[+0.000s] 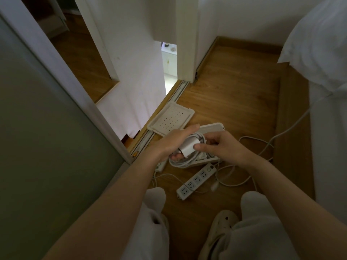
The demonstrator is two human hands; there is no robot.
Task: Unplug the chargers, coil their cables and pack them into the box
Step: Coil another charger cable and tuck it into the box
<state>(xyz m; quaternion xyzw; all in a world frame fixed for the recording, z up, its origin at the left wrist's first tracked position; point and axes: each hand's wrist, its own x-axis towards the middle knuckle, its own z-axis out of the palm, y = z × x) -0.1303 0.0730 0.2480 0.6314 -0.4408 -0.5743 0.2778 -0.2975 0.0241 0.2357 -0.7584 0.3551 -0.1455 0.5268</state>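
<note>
Over an open box [212,127] on the floor [234,91], the left hand [171,141] curls its fingers round a white charger [188,148] and coiled cable [181,162]. The right hand [224,147] pinches the charger. A power strip [195,180] lies nearby.

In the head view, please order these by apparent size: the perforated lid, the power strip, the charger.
1. perforated lid.
2. power strip, similar length but narrower.
3. charger, smallest, though held nearer the camera.

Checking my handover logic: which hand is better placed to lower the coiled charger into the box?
Left, probably. The left hand cradles the charger and its coiled cable above the open box; the right hand only pinches the charger's edge.
</note>
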